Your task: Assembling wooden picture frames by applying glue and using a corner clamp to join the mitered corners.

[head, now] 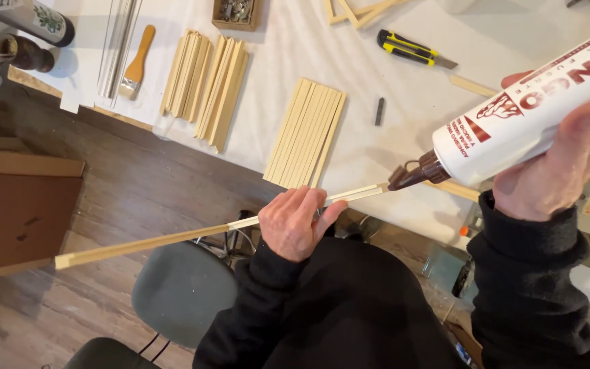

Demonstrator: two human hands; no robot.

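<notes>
Strip axis: wooden strip point(220, 230) runs lower-left to upper-right, off the bench point(377, 61).
Left hand point(295, 222): closed around its middle.
Right hand point(561, 164): grips the white glue bottle point(534, 113), brown nozzle point(414, 174) touching the strip's right end.

Glue bottle point(534, 109) base cut off at right edge.

My left hand point(295, 222) sits low in the middle of my view, back of the hand up, fingers curled shut in a grip with the thumb pointing off to the right. Its black sleeve runs down toward my chest, elbow tucked in. My right hand point(568, 160) is raised at the right edge, fingers wrapped closed from below and the thumb lying across the top, wrist bent so the fist tilts down toward the left. Both forearms are in dark sleeves, well apart.
</notes>
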